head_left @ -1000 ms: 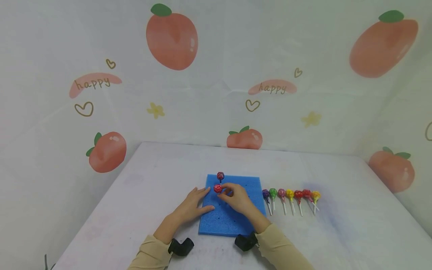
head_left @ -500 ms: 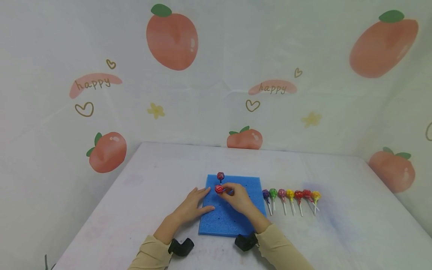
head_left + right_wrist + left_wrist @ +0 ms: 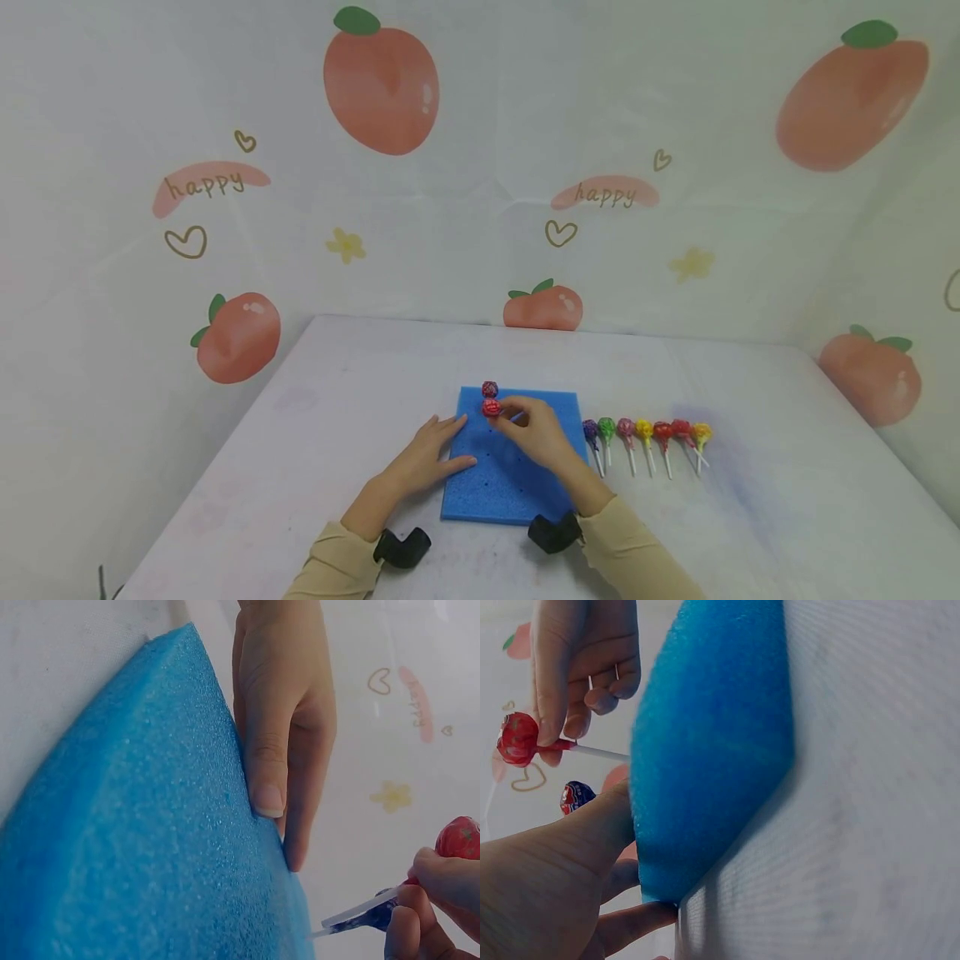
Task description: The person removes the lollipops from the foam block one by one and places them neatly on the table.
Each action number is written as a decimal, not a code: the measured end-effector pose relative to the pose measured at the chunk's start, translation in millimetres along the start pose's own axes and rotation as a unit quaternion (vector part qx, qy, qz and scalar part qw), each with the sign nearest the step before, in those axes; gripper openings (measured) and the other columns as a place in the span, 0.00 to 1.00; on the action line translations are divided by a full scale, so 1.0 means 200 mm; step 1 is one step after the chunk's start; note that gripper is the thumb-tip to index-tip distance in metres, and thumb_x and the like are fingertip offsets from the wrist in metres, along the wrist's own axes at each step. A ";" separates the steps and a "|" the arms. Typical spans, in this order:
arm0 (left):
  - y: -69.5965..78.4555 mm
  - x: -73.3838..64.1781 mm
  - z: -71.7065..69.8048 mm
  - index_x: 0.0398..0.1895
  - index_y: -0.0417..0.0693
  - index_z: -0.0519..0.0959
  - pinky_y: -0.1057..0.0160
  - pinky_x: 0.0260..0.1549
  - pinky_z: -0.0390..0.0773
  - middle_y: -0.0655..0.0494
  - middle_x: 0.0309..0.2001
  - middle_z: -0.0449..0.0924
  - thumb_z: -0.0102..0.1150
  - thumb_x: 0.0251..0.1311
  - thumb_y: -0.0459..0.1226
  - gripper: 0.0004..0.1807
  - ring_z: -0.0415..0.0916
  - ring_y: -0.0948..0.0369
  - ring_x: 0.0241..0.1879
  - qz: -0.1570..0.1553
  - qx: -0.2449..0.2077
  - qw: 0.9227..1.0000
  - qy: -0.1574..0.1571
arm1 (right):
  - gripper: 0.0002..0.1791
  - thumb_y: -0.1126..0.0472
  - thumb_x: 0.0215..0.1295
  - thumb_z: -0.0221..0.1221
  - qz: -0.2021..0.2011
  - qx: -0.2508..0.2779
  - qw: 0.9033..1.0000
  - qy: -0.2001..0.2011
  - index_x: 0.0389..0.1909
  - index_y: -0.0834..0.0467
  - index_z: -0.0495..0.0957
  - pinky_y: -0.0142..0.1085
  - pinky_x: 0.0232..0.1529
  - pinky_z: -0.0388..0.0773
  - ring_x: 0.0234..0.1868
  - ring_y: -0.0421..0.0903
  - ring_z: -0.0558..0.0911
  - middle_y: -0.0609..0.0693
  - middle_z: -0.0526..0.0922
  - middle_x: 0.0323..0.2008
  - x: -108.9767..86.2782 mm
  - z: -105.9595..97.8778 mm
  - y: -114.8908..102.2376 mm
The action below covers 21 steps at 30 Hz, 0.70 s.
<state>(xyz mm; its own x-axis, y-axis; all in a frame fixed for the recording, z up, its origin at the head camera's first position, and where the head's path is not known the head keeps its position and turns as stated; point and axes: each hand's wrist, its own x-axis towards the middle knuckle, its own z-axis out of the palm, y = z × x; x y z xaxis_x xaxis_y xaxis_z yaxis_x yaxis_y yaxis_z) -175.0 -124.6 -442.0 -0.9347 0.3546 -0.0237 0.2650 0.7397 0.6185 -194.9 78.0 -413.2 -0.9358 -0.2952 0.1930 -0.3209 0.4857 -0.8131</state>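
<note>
My right hand [image 3: 534,429] pinches a red-wrapped lollipop [image 3: 491,407] just under its head, over the far left part of a blue foam board [image 3: 517,492]. Its white stick [image 3: 360,907] points down at the board; in the right wrist view the tip seems just off the foam. Right behind it, a dark red and blue lollipop [image 3: 490,389] stands upright in the board. My left hand [image 3: 422,457] rests on the board's left side, fingers spread and fairly straight. In the left wrist view, this left hand [image 3: 555,877] lies along the foam's edge.
Several lollipops [image 3: 645,432] in purple, green, pink, yellow and red wrappers lie in a row on the white table [image 3: 360,358], right of the board. Small dark holes dot the foam. A printed cloth backdrop [image 3: 465,233] rises behind the table.
My right hand has moved slightly away from me and to the right, bringing the red lollipop closer to the standing dark one. My left hand has stayed in place.
</note>
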 end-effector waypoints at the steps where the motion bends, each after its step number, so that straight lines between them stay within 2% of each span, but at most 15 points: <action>1: 0.00 0.00 0.00 0.68 0.42 0.61 0.37 0.65 0.55 0.37 0.67 0.62 0.59 0.58 0.50 0.38 0.48 0.37 0.70 -0.001 0.000 1.000 0.000 | 0.11 0.61 0.60 0.61 0.000 0.000 1.000 0.001 0.42 0.60 0.81 0.27 0.25 0.74 0.26 0.38 0.77 0.56 0.84 0.35 0.00 0.00 0.00; 13: 0.01 0.00 0.00 0.68 0.42 0.61 0.37 0.65 0.55 0.38 0.67 0.62 0.59 0.58 0.50 0.38 0.48 0.37 0.71 -0.004 0.000 1.000 0.000 | 0.11 0.62 0.59 0.62 0.003 -0.001 1.000 0.011 0.41 0.61 0.81 0.26 0.25 0.73 0.23 0.36 0.75 0.56 0.84 0.34 -0.02 -0.04 0.03; 21: 0.01 0.00 0.00 0.68 0.43 0.61 0.37 0.65 0.54 0.38 0.67 0.61 0.59 0.58 0.50 0.38 0.47 0.37 0.71 -0.005 -0.005 1.000 0.000 | 0.11 0.62 0.59 0.62 0.014 0.002 1.000 0.010 0.41 0.61 0.81 0.26 0.25 0.73 0.24 0.38 0.76 0.56 0.84 0.34 -0.03 -0.07 0.04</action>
<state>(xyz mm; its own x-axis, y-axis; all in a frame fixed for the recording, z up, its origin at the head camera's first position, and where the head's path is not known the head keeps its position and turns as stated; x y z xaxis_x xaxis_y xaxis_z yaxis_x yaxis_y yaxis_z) -174.3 -123.5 -439.9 -0.9371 0.3478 -0.0305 0.2535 0.7378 0.6256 -193.2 95.4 -414.2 -0.9472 -0.2643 0.1817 -0.2941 0.4893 -0.8210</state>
